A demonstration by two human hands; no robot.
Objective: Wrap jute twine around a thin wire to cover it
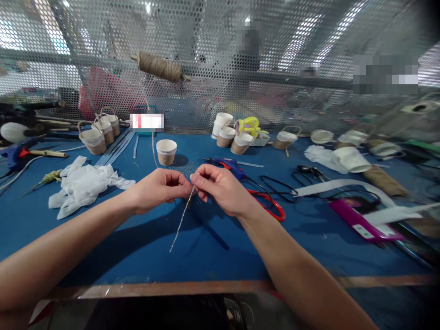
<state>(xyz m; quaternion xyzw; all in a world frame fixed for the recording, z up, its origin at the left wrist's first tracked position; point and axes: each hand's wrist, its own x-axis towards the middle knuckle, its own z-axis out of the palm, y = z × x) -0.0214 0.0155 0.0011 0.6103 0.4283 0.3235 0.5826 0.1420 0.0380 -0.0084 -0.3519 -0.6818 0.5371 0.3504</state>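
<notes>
Both my hands meet over the middle of the blue table (144,247). My left hand (161,189) is closed in a pinch on the upper end of a short length of twine (181,220), which hangs down towards me. My right hand (220,187) pinches the same twine at its top, fingertips touching those of the left. Just behind my hands stands a small paper cup wrapped in twine (166,151). A spool of twine (160,67) hangs on the mesh screen above, with a strand running down from it.
Crumpled white plastic (84,183) lies at left, small cup baskets with handles (99,133) behind it. A blue glue gun (228,165), red-handled scissors (271,204), black scissors (311,172), white ribbon (343,185) and a magenta tool (360,222) lie at right. More cups (230,135) stand by the mesh.
</notes>
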